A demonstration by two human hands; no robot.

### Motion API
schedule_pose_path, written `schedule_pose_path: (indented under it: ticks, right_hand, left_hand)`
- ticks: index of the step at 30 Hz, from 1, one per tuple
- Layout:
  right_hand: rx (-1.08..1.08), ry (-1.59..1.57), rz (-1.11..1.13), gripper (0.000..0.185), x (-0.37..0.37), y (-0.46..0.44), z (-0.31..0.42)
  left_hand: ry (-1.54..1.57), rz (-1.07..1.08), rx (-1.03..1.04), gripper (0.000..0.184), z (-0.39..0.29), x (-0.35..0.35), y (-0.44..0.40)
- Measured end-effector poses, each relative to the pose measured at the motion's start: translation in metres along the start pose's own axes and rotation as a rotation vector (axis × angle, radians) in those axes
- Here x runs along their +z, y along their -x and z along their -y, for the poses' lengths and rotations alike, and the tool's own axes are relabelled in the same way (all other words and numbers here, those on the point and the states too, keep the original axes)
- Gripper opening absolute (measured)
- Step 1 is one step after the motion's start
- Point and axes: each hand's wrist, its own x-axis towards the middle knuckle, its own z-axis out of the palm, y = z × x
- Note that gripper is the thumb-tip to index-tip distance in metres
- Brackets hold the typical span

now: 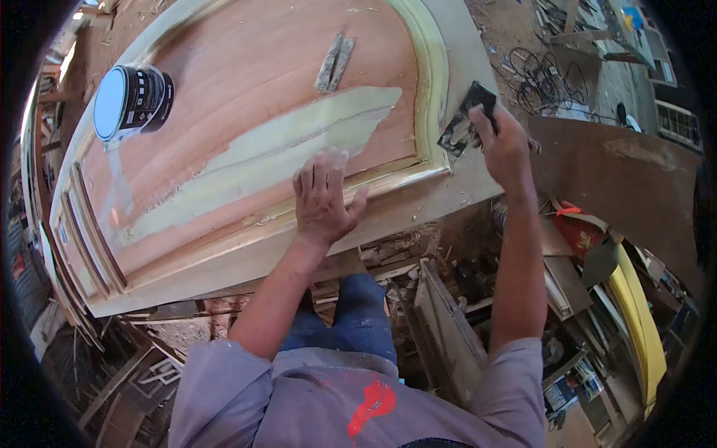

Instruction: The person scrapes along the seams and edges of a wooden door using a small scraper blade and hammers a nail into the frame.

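Note:
My right hand (502, 145) grips a dark, smeared putty spreader (467, 123) over the right border of a wooden panel (246, 89) with an arched, raised moulding (429, 82). Fingers outstretched, my left hand (323, 196) lies at the panel's lower moulding, its fingertips at a pale yellow patch of filler (299, 134). Beyond that patch lies a small, flat, whitish-stained piece (334, 63), whose kind I cannot make out. A black tub with a pale blue end (112, 103) is at the panel's left side.
Thin wooden strips (97, 228) cross the panel's left end. Tangled black cable (545, 78) lies on the ground at the upper right. A brown board (612, 187) and a yellow curved piece (635, 321) are to my right. Wood scraps (127, 381) clutter the lower left.

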Motion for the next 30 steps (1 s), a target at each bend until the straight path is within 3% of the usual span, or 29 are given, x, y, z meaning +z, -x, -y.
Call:
schedule_pose_path:
  ticks: [4, 7, 8, 21, 22, 25, 28, 30]
  right_hand:
    - [-0.025, 0.026, 0.190, 0.036, 0.017, -0.052, -0.005]
    - [-0.098, 0.243, 0.240, 0.034, 0.028, -0.063, -0.015]
    - [-0.108, 0.185, 0.372, 0.036, 0.029, -0.063, -0.018]
    - [-0.069, 0.236, 0.390, 0.039, 0.041, -0.064, -0.030]
    - [-0.140, 0.274, 0.331, 0.039, 0.046, -0.059, -0.032]
    - [-0.087, 0.232, 0.268, 0.038, 0.038, -0.064, -0.026]
    - [-0.022, 0.201, 0.397, 0.037, 0.044, -0.057, -0.034]
    - [-0.054, 0.207, 0.353, 0.037, 0.041, -0.058, -0.040]
  left_hand:
    - [0.003, 0.039, -0.017, 0.085, 0.006, 0.020, 0.004]
    - [-0.002, 0.044, -0.085, 0.090, 0.007, 0.021, -0.002]
    - [-0.012, 0.055, -0.072, 0.091, 0.007, 0.022, -0.001]
    - [-0.036, 0.097, -0.092, 0.092, 0.005, 0.024, -0.003]
    - [-0.035, 0.097, -0.091, 0.092, 0.006, 0.023, -0.005]
    - [-0.028, 0.107, -0.093, 0.091, 0.004, 0.023, -0.003]
    - [-0.039, 0.101, -0.089, 0.091, 0.006, 0.022, -0.005]
    - [-0.042, 0.103, -0.086, 0.091, 0.005, 0.023, -0.004]
